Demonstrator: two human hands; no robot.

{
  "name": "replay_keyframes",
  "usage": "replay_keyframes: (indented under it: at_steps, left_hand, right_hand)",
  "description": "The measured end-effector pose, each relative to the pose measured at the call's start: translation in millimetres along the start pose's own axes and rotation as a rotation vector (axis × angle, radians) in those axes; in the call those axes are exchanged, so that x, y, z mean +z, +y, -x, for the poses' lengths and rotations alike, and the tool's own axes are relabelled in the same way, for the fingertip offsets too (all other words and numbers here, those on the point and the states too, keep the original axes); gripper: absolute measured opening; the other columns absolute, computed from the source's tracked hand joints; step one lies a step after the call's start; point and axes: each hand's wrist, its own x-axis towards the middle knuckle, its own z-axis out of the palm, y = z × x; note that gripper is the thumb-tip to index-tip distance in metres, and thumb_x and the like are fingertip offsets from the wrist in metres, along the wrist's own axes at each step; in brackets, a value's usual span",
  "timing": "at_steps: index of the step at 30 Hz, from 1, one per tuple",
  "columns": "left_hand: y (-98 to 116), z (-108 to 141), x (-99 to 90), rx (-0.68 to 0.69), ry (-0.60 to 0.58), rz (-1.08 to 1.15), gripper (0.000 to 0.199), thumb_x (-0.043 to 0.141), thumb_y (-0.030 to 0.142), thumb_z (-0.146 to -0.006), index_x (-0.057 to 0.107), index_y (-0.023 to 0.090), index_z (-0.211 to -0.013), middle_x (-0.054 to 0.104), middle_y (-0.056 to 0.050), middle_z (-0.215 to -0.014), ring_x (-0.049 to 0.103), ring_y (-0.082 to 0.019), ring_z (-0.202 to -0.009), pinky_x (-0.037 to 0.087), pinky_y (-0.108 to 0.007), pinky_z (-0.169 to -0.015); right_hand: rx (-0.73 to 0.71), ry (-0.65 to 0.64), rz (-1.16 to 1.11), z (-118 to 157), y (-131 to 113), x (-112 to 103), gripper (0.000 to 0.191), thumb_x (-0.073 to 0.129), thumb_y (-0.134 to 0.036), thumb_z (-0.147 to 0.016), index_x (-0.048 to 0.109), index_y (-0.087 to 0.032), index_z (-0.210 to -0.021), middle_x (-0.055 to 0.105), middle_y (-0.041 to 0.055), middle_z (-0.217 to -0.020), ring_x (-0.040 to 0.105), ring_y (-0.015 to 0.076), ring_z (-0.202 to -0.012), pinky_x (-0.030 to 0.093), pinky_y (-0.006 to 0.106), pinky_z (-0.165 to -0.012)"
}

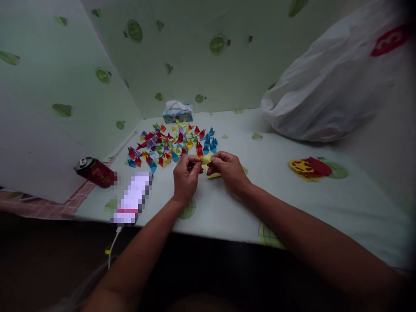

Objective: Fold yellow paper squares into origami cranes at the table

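Between my two hands is a small folded piece of yellow paper [205, 160], pinched from both sides above the table. My left hand [186, 175] closes its thumb and finger on the left edge of the paper. On the right edge, my right hand [227, 169] grips with thumb and forefinger. Part of the paper is hidden by the fingertips. Just behind and to the left lies a spread of small folded paper cranes [165, 145] in red, blue, yellow, green, purple and orange. A flat yellow strip [213, 176] shows under my right hand.
A phone [133, 197] with a charging cable [113, 245] lies front left, beside a tilted dark red can [95, 171]. A tissue box [177, 113] stands at the back. Right are red and yellow cut-out pieces [310, 168] and a large white plastic bag [318, 86].
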Motion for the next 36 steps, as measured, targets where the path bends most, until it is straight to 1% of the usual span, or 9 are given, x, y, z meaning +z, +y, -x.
replay_keyframes:
  at_steps: [4,7,11,15,22,26,29,33,36]
  left_hand:
    - [-0.4,0.1,-1.1,0.097,-0.005,-0.059,0.002,0.063,0.019,-0.09,0.061,0.02,-0.091,0.062,0.001,-0.087,0.065,-0.01,-0.068,0.053,-0.024,-0.067]
    - [0.6,0.2,-2.3,0.17,-0.016,-0.153,0.004,0.061,0.017,-0.091,0.061,0.021,-0.089,0.061,0.0,-0.087,0.063,-0.011,-0.07,0.051,-0.025,-0.067]
    - [1.1,0.4,-3.1,0.238,-0.018,-0.254,0.005,0.061,0.019,-0.093,0.061,0.021,-0.088,0.061,-0.001,-0.085,0.062,-0.014,-0.075,0.05,-0.027,-0.069]
    - [0.3,0.1,-3.1,0.227,-0.017,-0.242,0.004,0.061,0.019,-0.093,0.061,0.021,-0.089,0.061,-0.001,-0.087,0.061,-0.013,-0.074,0.049,-0.027,-0.069]
    - [0.5,0.2,-2.3,0.158,-0.025,-0.164,0.004,0.062,0.018,-0.092,0.061,0.02,-0.088,0.061,0.001,-0.084,0.063,-0.011,-0.069,0.05,-0.025,-0.067]
    - [1.1,0.0,-2.2,0.12,-0.014,-0.146,0.004,0.063,0.017,-0.09,0.061,0.02,-0.088,0.061,0.001,-0.082,0.064,-0.011,-0.067,0.051,-0.024,-0.066]
    - [1.7,0.1,-2.0,0.1,-0.017,-0.137,0.004,0.062,0.017,-0.09,0.06,0.02,-0.088,0.061,0.001,-0.083,0.065,-0.01,-0.066,0.052,-0.024,-0.065]
    - [0.9,1.1,-1.3,0.1,-0.007,-0.129,0.004,0.06,0.017,-0.091,0.058,0.021,-0.091,0.061,0.001,-0.085,0.067,-0.011,-0.067,0.053,-0.025,-0.066]
    - [-0.9,1.5,-1.5,0.17,-0.016,-0.164,0.005,0.06,0.016,-0.091,0.058,0.021,-0.09,0.061,0.0,-0.087,0.064,-0.011,-0.068,0.052,-0.025,-0.066]
  right_hand:
    - [0.065,-0.009,-0.055,0.8,-0.8,0.3,0.02,0.07,-0.034,-0.07,0.057,-0.019,-0.075,0.064,-0.0021,-0.057,0.063,0.0124,-0.05,0.052,0.025,-0.056]
    - [0.026,-0.082,0.018,1.4,-0.7,-0.9,0.021,0.071,-0.035,-0.072,0.059,-0.018,-0.074,0.064,-0.0023,-0.06,0.063,0.0115,-0.051,0.052,0.025,-0.057]
    - [-0.038,-0.148,0.065,2.4,-0.8,-2.1,0.025,0.07,-0.04,-0.076,0.061,-0.018,-0.079,0.067,-0.001,-0.073,0.064,0.0107,-0.053,0.052,0.025,-0.056]
    - [-0.12,-0.151,0.129,2.8,-2.3,-3.4,0.026,0.069,-0.042,-0.079,0.062,-0.018,-0.082,0.065,-0.0013,-0.074,0.065,0.0112,-0.055,0.051,0.025,-0.056]
    - [-0.258,-0.188,0.268,-0.1,-2.9,-5.9,0.023,0.066,-0.04,-0.083,0.061,-0.018,-0.078,0.061,-0.0022,-0.065,0.063,0.0119,-0.056,0.05,0.026,-0.058]
    - [-0.312,-0.199,0.374,0.4,-5.1,-6.1,0.016,0.063,-0.034,-0.084,0.062,-0.018,-0.08,0.063,-0.0013,-0.07,0.064,0.0119,-0.057,0.05,0.026,-0.057]
    - [-0.338,-0.172,0.448,1.3,-5.3,-5.6,0.012,0.061,-0.03,-0.084,0.062,-0.019,-0.078,0.063,-0.0015,-0.067,0.063,0.0119,-0.056,0.049,0.026,-0.058]
    - [-0.244,-0.039,0.328,0.9,-1.5,-3.8,0.014,0.061,-0.032,-0.082,0.056,-0.02,-0.076,0.062,-0.0027,-0.061,0.063,0.0127,-0.053,0.048,0.026,-0.055]
    - [-0.137,-0.012,0.198,-0.5,2.1,-2.6,0.016,0.063,-0.032,-0.077,0.051,-0.021,-0.075,0.061,-0.0036,-0.058,0.064,0.0132,-0.054,0.05,0.026,-0.057]
